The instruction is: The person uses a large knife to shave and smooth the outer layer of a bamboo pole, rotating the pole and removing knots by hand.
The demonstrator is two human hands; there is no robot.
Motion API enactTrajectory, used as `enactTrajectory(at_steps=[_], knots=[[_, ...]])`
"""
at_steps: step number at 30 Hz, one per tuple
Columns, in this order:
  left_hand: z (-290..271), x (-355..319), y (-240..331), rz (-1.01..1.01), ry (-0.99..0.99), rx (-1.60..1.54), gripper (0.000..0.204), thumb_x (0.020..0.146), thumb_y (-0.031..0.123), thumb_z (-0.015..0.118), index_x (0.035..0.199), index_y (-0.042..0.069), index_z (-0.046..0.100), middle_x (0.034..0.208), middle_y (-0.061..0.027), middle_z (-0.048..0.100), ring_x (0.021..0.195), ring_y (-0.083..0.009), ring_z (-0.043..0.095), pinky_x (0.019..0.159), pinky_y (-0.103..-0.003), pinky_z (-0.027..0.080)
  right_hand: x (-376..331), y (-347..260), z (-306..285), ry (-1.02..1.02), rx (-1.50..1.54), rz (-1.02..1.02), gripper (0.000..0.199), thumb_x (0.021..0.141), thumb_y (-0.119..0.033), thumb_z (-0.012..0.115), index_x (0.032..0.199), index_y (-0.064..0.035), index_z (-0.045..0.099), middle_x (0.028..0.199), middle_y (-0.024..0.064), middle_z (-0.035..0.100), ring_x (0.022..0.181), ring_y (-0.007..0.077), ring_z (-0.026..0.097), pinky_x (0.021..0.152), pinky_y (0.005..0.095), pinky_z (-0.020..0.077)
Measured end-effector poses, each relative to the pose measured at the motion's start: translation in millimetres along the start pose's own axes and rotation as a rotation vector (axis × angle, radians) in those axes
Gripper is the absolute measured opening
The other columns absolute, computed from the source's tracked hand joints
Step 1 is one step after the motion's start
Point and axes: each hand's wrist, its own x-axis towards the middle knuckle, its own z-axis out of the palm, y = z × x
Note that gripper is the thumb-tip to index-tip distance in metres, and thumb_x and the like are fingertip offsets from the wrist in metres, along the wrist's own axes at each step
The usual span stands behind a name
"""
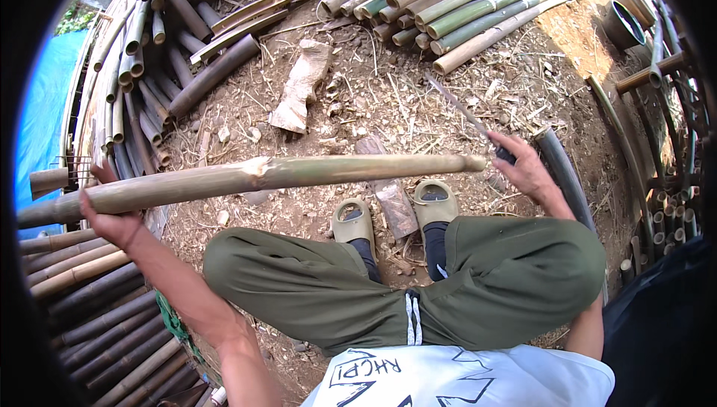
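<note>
A long bamboo pole (pixel 321 171) lies crosswise in front of me, above my knees. Its surface has a pale, roughly cut patch around a node. My left hand (pixel 112 209) is closed around the thicker left part of the pole. The narrower right end stops just short of my right hand (pixel 526 170). That hand grips a long-bladed knife (pixel 461 108) by its dark handle, with the blade slanting away to the far left, apart from the pole. Beneath the pole, a short wooden block (pixel 394 209) rests on the ground between my two sandals (pixel 352 222).
Wood shavings cover the dirt ground. A rough chunk of wood (pixel 302 86) lies farther off. Bamboo poles are stacked at the far side (pixel 478 4), far left (pixel 142 48) and near left (pixel 112 317). A dark pole (pixel 564 172) lies beside my right hand, and a dark bucket (pixel 624 25) stands far right.
</note>
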Motion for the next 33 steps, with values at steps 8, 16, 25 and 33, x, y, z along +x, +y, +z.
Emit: enactTrajectory(at_steps=[8, 16, 25, 33], knots=[[28.9, 40.5, 147.6, 0.042, -0.643, -0.061, 0.029, 0.093, 0.012, 0.059, 0.114, -0.002, 0.043, 0.098, -0.0078, 0.044, 0.087, -0.0163, 0.049, 0.086, -0.033, 0.042, -54.7, -53.8, -163.5, 0.256, 0.353, -0.011, 0.059, 0.097, -0.017, 0.063, 0.15, -0.0047, 0.039, 0.083, 0.0023, 0.058, 0.065, 0.0068, 0.056, 0.05, 0.0209, 0.0484], [123.1, -21.8, 120.2, 0.152, -0.716, 0.017, 0.018, 0.092, 0.012, 0.056, 0.104, 0.001, 0.048, 0.091, -0.0068, 0.042, 0.08, -0.0151, 0.046, 0.081, -0.035, 0.041, -88.6, -99.1, -75.5, 0.168, 0.724, -0.092, 0.056, 0.101, -0.017, 0.055, 0.149, 0.0012, 0.034, 0.101, 0.006, 0.063, 0.064, 0.0062, 0.056, 0.051, 0.0196, 0.0499], [159.4, -113.7, 82.2, 0.183, -0.713, -0.096, 0.023, 0.091, 0.012, 0.058, 0.11, 0.003, 0.049, 0.088, -0.0029, 0.043, 0.077, -0.0125, 0.046, 0.079, -0.034, 0.04, -109.0, -115.8, 25.7, 0.15, 0.525, 0.105, 0.043, 0.098, -0.025, 0.06, 0.125, 0.0069, 0.05, 0.079, 0.0145, 0.064, 0.069, 0.0236, 0.064, 0.067, 0.038, 0.0512], [145.2, -170.8, 94.2, 0.17, -0.94, -0.189, 0.033, 0.077, 0.009, 0.074, 0.099, 0.009, 0.049, 0.072, 0.0048, 0.058, 0.061, -0.0077, 0.058, 0.072, -0.026, 0.051, -108.6, -161.6, 60.9, 0.184, 0.432, -0.243, 0.036, 0.094, -0.02, 0.064, 0.119, 0.0035, 0.053, 0.095, 0.0254, 0.066, 0.08, 0.0429, 0.068, 0.069, 0.0456, 0.0555]])
